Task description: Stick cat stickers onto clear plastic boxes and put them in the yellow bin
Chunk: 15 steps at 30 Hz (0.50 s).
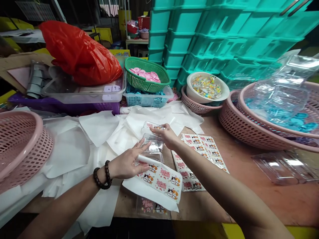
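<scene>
My left hand (pixel 126 163), with a dark bead bracelet on its wrist, has its thumb over the corner of a sticker sheet (pixel 163 179) printed with cartoon cats and red lettering. Its other fingers reach toward a clear plastic blister box (pixel 155 145). At the far end of that box, my right hand (pixel 166 135) has its fingers closed at the edge, by a small printed sticker (pixel 151 125). Under the right forearm lies a stack of similar sticker sheets (pixel 206 151). Another clear piece with the same print (pixel 152 205) rests at the table's front edge.
White backing papers (pixel 99 127) cover the left and middle table. Pink baskets stand at left (pixel 37 139) and right (pixel 239 122). Behind are a white bowl (pixel 221 88) of small wrapped pieces, a green basket (pixel 129 71), a red bag (pixel 82 54) and stacked teal crates (pixel 179 39).
</scene>
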Each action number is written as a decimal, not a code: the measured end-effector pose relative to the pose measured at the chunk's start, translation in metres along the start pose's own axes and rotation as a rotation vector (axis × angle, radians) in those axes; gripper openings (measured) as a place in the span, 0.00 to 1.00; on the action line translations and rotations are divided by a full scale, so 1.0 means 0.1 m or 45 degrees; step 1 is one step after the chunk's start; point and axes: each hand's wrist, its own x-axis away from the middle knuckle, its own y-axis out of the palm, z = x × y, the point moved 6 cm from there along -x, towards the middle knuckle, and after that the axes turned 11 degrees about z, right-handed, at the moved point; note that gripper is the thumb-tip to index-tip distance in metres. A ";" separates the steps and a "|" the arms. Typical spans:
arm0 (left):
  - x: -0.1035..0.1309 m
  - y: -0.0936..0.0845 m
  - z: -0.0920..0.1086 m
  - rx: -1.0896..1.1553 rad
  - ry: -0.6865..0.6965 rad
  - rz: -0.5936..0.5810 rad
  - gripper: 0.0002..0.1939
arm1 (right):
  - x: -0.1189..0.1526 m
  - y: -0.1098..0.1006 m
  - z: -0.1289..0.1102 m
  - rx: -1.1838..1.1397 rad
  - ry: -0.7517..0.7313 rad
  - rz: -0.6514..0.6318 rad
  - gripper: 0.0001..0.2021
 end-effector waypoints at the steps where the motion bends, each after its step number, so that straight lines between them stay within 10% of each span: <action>1: 0.00 0.00 0.00 0.001 0.006 0.000 0.38 | -0.01 -0.01 -0.02 0.029 -0.018 0.014 0.34; 9: 0.00 -0.02 0.02 0.074 0.051 0.050 0.43 | 0.26 -0.32 -0.48 0.638 -0.532 0.301 0.33; 15: 0.18 -0.26 0.06 0.173 0.000 0.325 0.30 | 1.03 -0.35 -0.41 0.293 -0.369 -0.519 0.27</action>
